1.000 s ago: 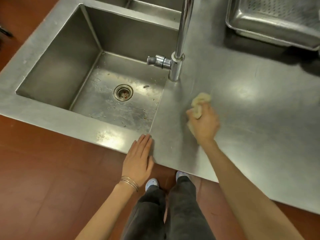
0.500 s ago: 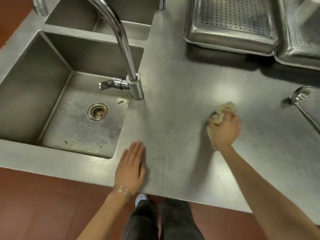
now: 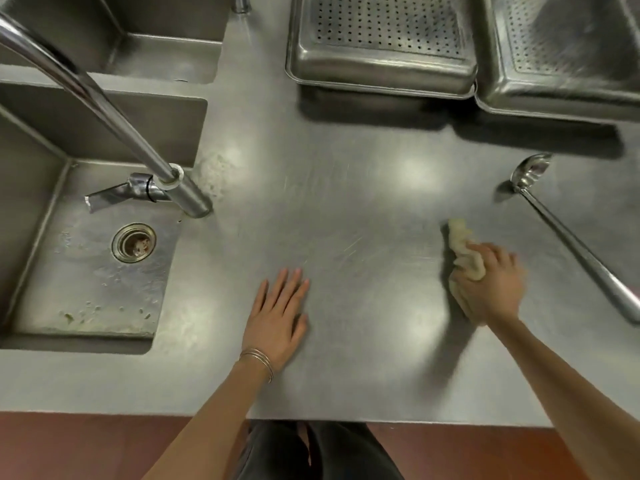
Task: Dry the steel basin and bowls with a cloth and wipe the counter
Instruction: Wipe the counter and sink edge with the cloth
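Note:
My right hand (image 3: 490, 287) grips a crumpled pale yellow cloth (image 3: 463, 249) and presses it on the steel counter (image 3: 346, 209), right of centre. The cloth sticks out beyond my fingers toward the back. My left hand (image 3: 278, 318) lies flat on the counter with straight fingers, just right of the steel sink basin (image 3: 86, 265). The basin floor is wet, with bits of food near its front edge and around the drain (image 3: 133, 242).
A curved tap (image 3: 104, 109) rises at the sink's right corner. Two perforated steel trays (image 3: 381, 43) (image 3: 568, 53) stand at the back right. A steel ladle (image 3: 568, 233) lies to the right of the cloth. A second basin (image 3: 138, 32) is at the back left.
My right hand has slid the cloth to the right across the counter, away from the tap. My left hand has shifted right along the front of the counter. The view moved right, showing the ladle.

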`<state>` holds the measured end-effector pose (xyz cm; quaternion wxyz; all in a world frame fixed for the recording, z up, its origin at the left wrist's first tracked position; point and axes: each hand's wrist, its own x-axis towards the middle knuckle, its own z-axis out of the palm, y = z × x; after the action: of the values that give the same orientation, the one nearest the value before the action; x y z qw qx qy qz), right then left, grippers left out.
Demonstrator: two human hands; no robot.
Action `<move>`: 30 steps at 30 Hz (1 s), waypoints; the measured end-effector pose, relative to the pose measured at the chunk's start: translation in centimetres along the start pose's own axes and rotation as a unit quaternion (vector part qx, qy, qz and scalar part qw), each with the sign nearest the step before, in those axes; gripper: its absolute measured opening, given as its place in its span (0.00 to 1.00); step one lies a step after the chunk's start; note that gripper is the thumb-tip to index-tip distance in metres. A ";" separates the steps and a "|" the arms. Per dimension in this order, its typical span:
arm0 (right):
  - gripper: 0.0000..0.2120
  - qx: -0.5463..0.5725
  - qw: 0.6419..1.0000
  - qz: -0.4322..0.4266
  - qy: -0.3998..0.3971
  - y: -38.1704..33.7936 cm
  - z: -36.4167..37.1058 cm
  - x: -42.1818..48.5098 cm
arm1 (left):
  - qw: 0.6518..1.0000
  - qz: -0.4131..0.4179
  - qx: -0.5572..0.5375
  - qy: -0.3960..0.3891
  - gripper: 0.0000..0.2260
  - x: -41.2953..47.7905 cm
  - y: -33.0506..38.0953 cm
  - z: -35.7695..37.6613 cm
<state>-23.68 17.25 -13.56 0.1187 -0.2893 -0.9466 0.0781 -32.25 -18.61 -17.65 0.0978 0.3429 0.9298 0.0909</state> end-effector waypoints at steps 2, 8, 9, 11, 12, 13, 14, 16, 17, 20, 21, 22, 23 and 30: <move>0.23 0.022 0.995 0.094 0.006 -0.8 -0.1 1.1 | 1.000 -0.002 0.000 0.001 0.25 0.1 0.1 -0.3; 0.21 0.105 0.994 -0.029 -0.026 -10.0 1.9 -9.2 | 1.000 -0.008 -0.002 -0.007 0.25 0.1 0.3 -0.6; 0.22 0.117 0.988 -0.084 -0.050 -11.3 1.9 -11.4 | 1.000 -0.006 0.001 -0.006 0.25 0.2 0.2 -0.6; 0.27 0.108 0.954 -0.266 -0.082 -11.2 1.7 -15.0 | 1.000 0.004 -0.003 -0.007 0.25 0.3 0.1 -0.7; 0.28 0.096 0.925 -0.355 -0.091 -9.6 1.3 -15.3 | 1.000 0.012 -0.006 -0.009 0.24 0.2 -0.1 -0.8; 0.27 0.078 0.905 -0.408 -0.091 -7.7 0.8 -14.6 | 1.000 0.016 -0.009 -0.008 0.24 -0.2 -0.3 -0.9; 0.26 0.061 0.904 -0.414 -0.083 -6.0 0.5 -13.7 | 1.000 0.012 -0.015 -0.004 0.24 -0.9 -0.6 -1.0; 0.22 0.060 0.952 -0.295 -0.056 -4.5 0.2 -11.4 | 0.999 -0.017 -0.032 0.008 0.24 -3.6 -1.2 -1.0; 0.21 0.070 0.977 -0.196 -0.045 -4.9 0.5 -10.5 | 0.999 -0.031 -0.038 0.011 0.24 -5.4 -1.6 -1.0; 0.21 0.100 0.995 0.024 -0.013 -10.0 2.9 -9.6 | 0.998 -0.047 -0.040 0.012 0.24 -10.3 -3.0 -1.0; 0.21 0.110 0.993 0.046 -0.015 -12.3 3.5 -9.5 | 0.998 -0.051 -0.040 0.008 0.24 -11.6 -3.6 -1.0; 0.21 0.118 0.992 0.039 -0.024 -14.7 4.0 -9.4 | 0.998 -0.054 -0.040 0.002 0.24 -12.5 -4.1 -1.1; 0.21 0.124 0.992 0.015 -0.030 -17.2 4.4 -9.4 | 0.998 -0.056 -0.039 -0.004 0.24 -13.3 -4.6 -1.2; 0.25 0.168 0.947 -0.253 -0.101 -28.0 5.9 -16.8 | 0.991 -0.125 -0.044 0.009 0.23 -16.7 -8.6 -2.3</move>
<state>-26.57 -15.75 -16.15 0.0854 -0.0067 -0.9689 0.2321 -25.72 -36.24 -15.52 0.1149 0.2189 0.9613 0.1219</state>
